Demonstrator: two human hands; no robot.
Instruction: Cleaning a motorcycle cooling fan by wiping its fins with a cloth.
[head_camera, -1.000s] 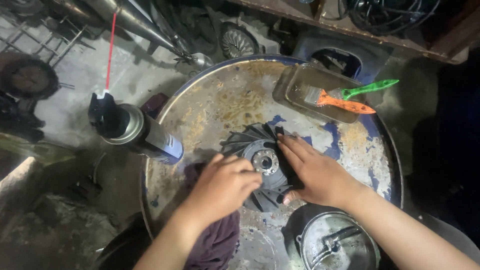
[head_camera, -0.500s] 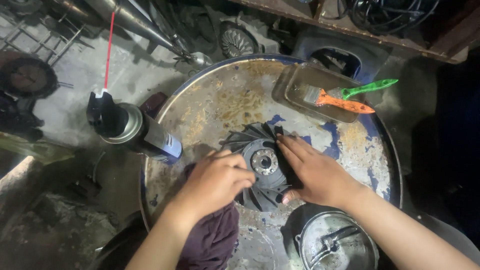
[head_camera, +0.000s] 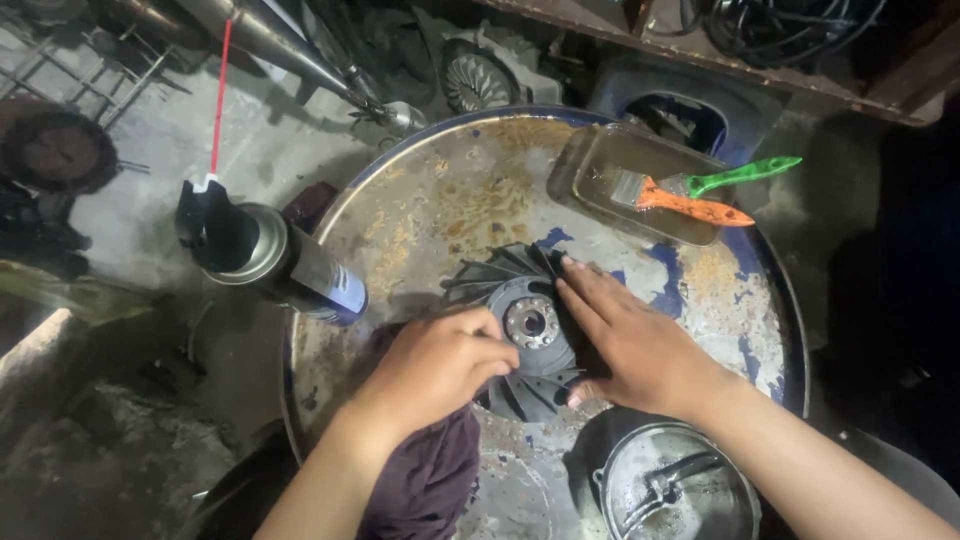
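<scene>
I'm pinning the fan flat under my open right hand; my left hand, bunching the rag, is rubbing its near-left vanes.

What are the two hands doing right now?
Left hand: closed on a dark purple rag, pressed against the finned black wheel.
Right hand: open, flat on the wheel.

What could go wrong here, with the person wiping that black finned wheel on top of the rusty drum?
The right hand lies flat on the finned wheel, so fingers might catch on the thin fins. The left hand presses a dark rag that could snag there too. The spray can stands at the drum top edge, and a nudge might tip it off. The tray with two brushes seems to hold liquid that could spill.
</scene>
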